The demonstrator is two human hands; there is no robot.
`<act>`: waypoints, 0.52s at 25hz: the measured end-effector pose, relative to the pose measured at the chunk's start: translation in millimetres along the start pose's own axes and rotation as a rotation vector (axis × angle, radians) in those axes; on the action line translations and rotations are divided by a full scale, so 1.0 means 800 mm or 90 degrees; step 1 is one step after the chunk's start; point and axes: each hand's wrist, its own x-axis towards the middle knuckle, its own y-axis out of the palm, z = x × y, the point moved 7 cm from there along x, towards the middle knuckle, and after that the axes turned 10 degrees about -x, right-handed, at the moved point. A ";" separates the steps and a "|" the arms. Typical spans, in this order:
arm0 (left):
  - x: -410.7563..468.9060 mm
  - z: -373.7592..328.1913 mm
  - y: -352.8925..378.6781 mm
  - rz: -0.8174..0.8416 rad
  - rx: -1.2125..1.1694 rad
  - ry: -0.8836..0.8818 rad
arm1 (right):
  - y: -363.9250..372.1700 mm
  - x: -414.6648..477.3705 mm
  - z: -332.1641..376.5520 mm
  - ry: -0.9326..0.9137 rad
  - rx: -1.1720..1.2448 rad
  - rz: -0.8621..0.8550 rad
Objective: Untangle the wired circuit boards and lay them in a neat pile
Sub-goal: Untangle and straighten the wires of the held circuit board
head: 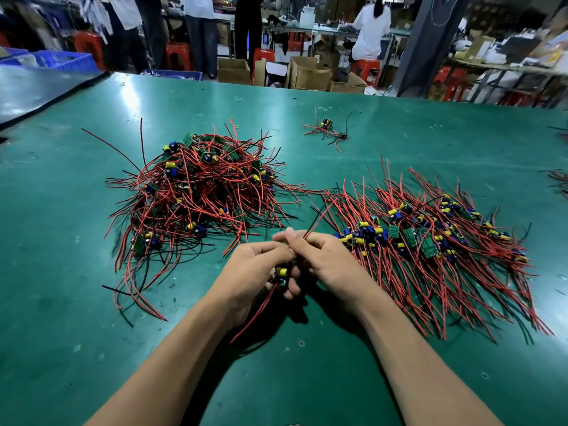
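One board (281, 273) sits in the curled left hand (252, 272), near the worktop's (76, 333) front middle; the right hand (329, 259) pinches its red wires (316, 223). A combed pile (430, 241) lies to the right, and the tangled heap (196, 192) on the left looks as big, so I'd say roughly half is left to do.

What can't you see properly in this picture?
- Head view: the held circuit board is mostly covered by fingers of the left hand and right hand.
- Boards inside the tangled heap are buried under red wires, so uncountable.
- The wire bundle is cut off by the right edge.
- Print on boards in the neat pile is too small to read.
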 end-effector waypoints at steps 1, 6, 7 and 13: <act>0.000 0.001 0.000 0.004 -0.015 -0.012 | 0.007 -0.002 0.000 0.003 0.033 0.042; -0.003 0.003 0.004 0.028 -0.019 -0.028 | -0.011 0.000 0.004 -0.015 -0.100 -0.014; -0.003 0.003 0.004 0.028 -0.012 -0.024 | -0.019 0.001 0.006 -0.028 -0.158 -0.053; -0.004 0.005 0.008 0.063 0.037 -0.036 | -0.059 0.001 0.032 -0.126 -0.344 -0.278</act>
